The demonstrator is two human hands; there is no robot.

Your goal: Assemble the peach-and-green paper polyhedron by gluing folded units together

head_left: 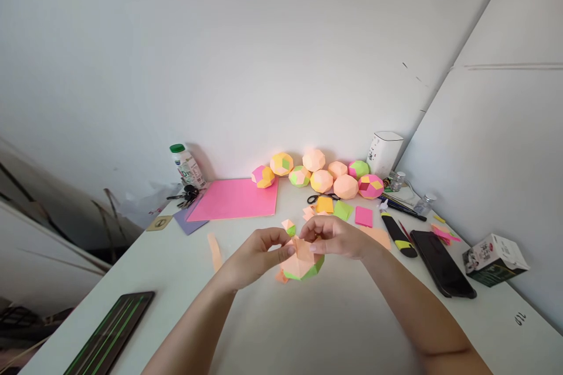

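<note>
Both hands are at it: the left hand (259,255) pinches the near-left side of the peach-and-green paper ball (299,266) between thumb and forefinger, and the right hand (336,237) pinches its upper right. The ball sits between them, above the desk (352,322), with a small folded piece (289,227) poking up at its top; whether that piece is joined on, the view can't settle. It looks like fitting work on the upper facets, and the next move seems to call for a light, steady grip, the left bracing while the right works the fold, without crushing the paper.

On to the lettering! Well left of and beyond the ball, the green-capped bottle (187,165) shows a big "D", the rest too small. Far right of the ball, the carton's (495,259) print is unreadable, and the dark scrawl (520,319) nearer the viewer is uncertain.
</note>
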